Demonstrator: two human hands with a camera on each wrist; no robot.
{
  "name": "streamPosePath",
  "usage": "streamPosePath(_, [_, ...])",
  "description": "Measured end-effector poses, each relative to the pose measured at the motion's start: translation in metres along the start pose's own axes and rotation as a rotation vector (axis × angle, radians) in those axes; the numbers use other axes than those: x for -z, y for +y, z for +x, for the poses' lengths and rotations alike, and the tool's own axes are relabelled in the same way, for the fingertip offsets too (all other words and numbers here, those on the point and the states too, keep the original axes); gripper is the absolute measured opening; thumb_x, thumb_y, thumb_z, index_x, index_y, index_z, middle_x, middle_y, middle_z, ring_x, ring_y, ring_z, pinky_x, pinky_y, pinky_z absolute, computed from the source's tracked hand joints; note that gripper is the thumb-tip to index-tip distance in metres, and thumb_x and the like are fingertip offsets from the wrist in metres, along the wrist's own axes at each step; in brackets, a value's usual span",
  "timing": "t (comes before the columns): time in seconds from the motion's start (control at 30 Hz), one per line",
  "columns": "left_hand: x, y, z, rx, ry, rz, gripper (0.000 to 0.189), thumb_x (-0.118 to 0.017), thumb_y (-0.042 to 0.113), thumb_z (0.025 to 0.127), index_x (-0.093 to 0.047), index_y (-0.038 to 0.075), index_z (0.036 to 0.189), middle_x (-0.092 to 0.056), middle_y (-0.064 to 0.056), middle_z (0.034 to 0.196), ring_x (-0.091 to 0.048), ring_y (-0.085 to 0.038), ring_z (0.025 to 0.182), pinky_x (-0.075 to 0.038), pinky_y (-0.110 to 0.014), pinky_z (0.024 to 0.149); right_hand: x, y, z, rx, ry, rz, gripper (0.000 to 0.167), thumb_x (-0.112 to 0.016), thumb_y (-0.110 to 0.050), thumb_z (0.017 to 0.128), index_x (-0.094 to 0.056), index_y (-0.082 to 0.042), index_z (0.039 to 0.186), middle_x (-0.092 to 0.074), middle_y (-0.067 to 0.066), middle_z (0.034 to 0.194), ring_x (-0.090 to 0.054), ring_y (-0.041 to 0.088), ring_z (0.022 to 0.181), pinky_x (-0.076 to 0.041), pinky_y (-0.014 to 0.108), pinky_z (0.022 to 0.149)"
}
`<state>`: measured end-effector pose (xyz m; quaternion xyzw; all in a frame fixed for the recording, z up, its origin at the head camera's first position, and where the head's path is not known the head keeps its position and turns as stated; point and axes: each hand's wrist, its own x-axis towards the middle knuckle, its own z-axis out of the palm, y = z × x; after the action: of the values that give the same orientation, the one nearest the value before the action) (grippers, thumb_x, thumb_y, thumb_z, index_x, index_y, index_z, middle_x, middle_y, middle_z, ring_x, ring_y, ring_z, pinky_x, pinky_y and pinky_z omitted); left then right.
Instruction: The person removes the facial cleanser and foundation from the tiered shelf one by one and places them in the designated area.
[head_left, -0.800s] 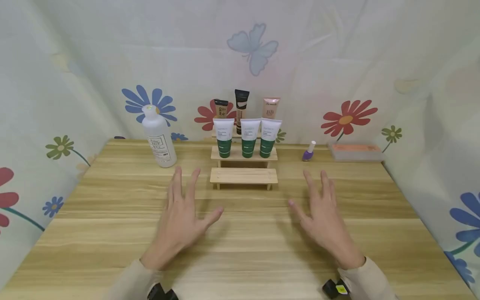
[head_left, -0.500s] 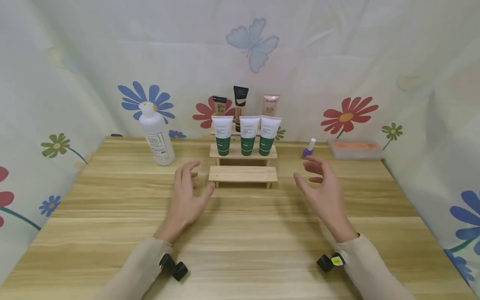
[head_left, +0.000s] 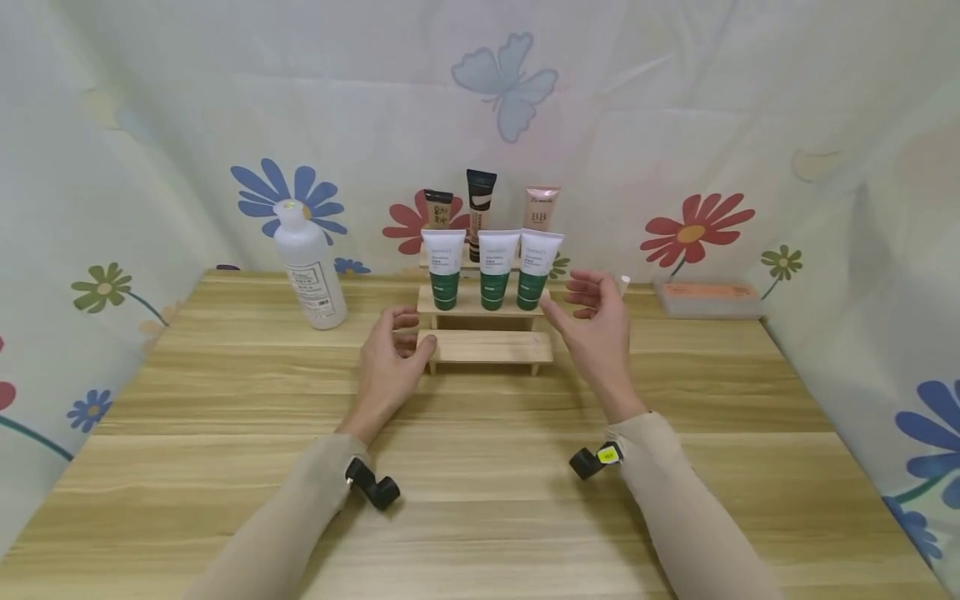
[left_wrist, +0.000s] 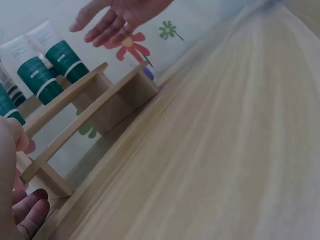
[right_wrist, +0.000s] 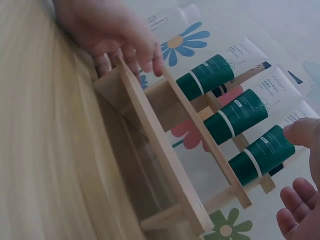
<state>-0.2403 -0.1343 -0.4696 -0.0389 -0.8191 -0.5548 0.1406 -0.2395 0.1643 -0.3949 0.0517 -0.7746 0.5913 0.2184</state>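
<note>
A tiered wooden stand (head_left: 483, 347) rests near the back of the table. Three white-and-green squeeze tubes (head_left: 492, 271) stand side by side on its middle step. Behind them are a small black-topped tube (head_left: 438, 210), a taller black-topped tube (head_left: 480, 208) and a pink BB cream tube (head_left: 540, 207). My left hand (head_left: 390, 358) is at the stand's left end, thumb over the corner of the lowest step, fingers loosely bent beside it. Beside the rightmost green tube (right_wrist: 262, 155), my right hand (head_left: 600, 333) has thumb and fingers apart, its thumb tip close to that tube.
A white plastic bottle (head_left: 309, 275) stands at the back left. The white cap of a nail polish bottle (head_left: 623, 285) shows behind my right hand. A flat box with an orange label (head_left: 708, 300) lies at the back right, and a flowered cloth (head_left: 675, 150) hangs behind.
Both hands have moved forward and inward toward the stand, their fingers bending from a wide spread. My right hand now hides most of the nail polish bottle. The tubes have stayed in place.
</note>
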Motion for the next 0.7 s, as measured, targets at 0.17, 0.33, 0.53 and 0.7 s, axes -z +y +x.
streamPosePath(0.17, [0.003, -0.001, 0.001, 0.041, -0.02, -0.107, 0.05, -0.08, 0.017, 0.1, -0.058, 0.009, 0.144, -0.074, -0.017, 0.129, -0.075, -0.028, 0.111, -0.06, -0.02, 0.087, -0.014, -0.003, 0.011, -0.015, 0.019, 0.056, 0.06, -0.093, -0.023, 0.094, -0.06, -0.008, 0.142, -0.066, 0.018, 0.136, -0.068, 0.03, 0.121, -0.054, 0.057, 0.105])
streamPosePath(0.33, [0.003, 0.001, -0.002, 0.056, -0.029, -0.077, 0.038, -0.082, 0.017, 0.098, -0.067, 0.006, 0.132, -0.076, -0.014, 0.116, -0.074, -0.024, 0.105, -0.059, -0.017, 0.083, -0.022, -0.002, 0.018, -0.019, 0.033, 0.071, 0.063, -0.093, -0.021, 0.093, -0.059, -0.004, 0.144, -0.067, 0.017, 0.135, -0.068, 0.029, 0.121, -0.055, 0.059, 0.108])
streamPosePath(0.53, [0.002, -0.001, -0.002, 0.062, -0.017, -0.058, 0.026, -0.083, 0.015, 0.097, -0.074, 0.009, 0.121, -0.077, -0.011, 0.109, -0.074, -0.021, 0.098, -0.06, -0.018, 0.079, -0.03, 0.003, 0.02, -0.05, 0.013, 0.067, 0.063, -0.094, -0.017, 0.092, -0.058, -0.006, 0.142, -0.066, 0.013, 0.131, -0.068, 0.026, 0.118, -0.058, 0.055, 0.107])
streamPosePath(0.7, [0.002, 0.0, -0.002, 0.05, -0.017, -0.085, 0.026, -0.083, 0.013, 0.096, -0.074, 0.008, 0.12, -0.077, -0.012, 0.107, -0.073, -0.021, 0.097, -0.06, -0.018, 0.08, -0.035, 0.008, 0.019, -0.029, 0.002, 0.064, 0.059, -0.094, -0.012, 0.091, -0.059, -0.005, 0.138, -0.067, 0.012, 0.128, -0.069, 0.025, 0.115, -0.06, 0.049, 0.103])
